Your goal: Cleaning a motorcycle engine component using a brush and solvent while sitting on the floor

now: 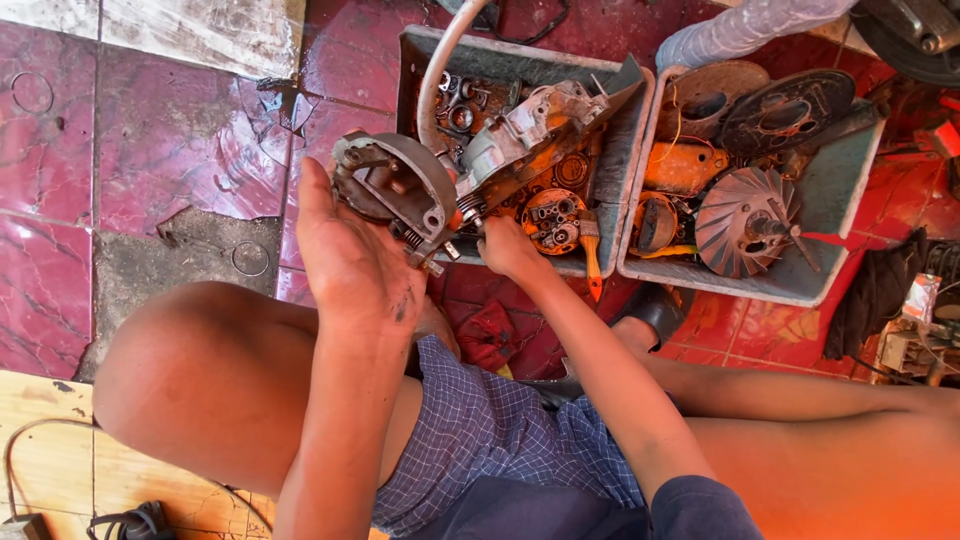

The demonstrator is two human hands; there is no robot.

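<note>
I see an engine held up over the left tray, above red floor tiles. It is a grimy piece: a grey, round housing at its near-left end, with a dark hollow and a small spring at the rim, then a pale metal body smeared with orange that runs into the tray. Its long axis goes from lower left to upper right, the round end pointing toward me and left, the narrow end up and right, resting on or just above the parts in the tray; I cannot tell which.

My left hand comes up from below, forearm nearly vertical, palm against the round housing and fingers curled about its left side, gripping it. My right hand reaches in from the lower right, arm straight, fingers closed at the underside of the engine near the spring; what they pinch is too small to tell.

The right tray holds a finned wheel and rusty discs.
</note>
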